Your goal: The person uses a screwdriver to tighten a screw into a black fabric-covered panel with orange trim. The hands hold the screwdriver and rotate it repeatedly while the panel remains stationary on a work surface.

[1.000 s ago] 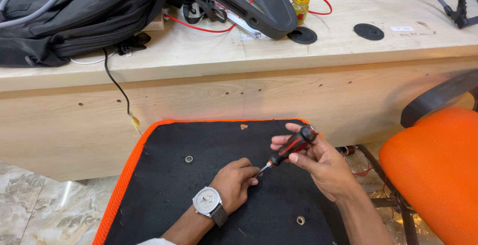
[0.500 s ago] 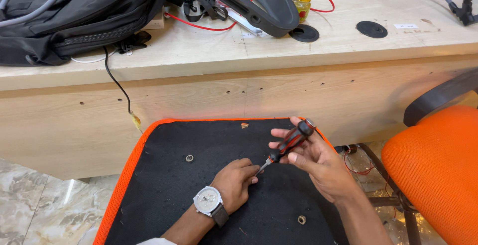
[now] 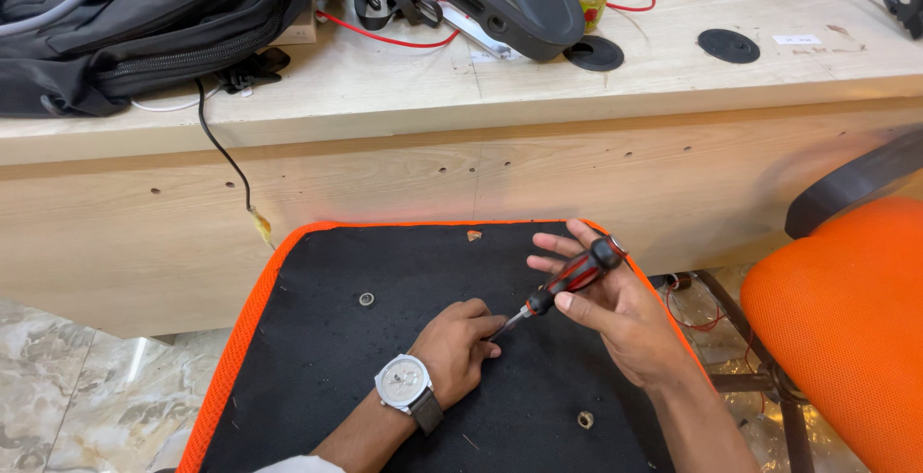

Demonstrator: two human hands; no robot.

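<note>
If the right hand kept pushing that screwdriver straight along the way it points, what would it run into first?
Most likely the left hand, whose fingers cover the screwdriver tip; just beneath lies the black panel. The right hand grips the handle.

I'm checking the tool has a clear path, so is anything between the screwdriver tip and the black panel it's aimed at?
Only the left hand: it is curled around the tip of the screwdriver, right where the tip meets the black panel, hiding that spot. The right hand holds the red and black handle. Nothing else lies between tool and panel.
</note>
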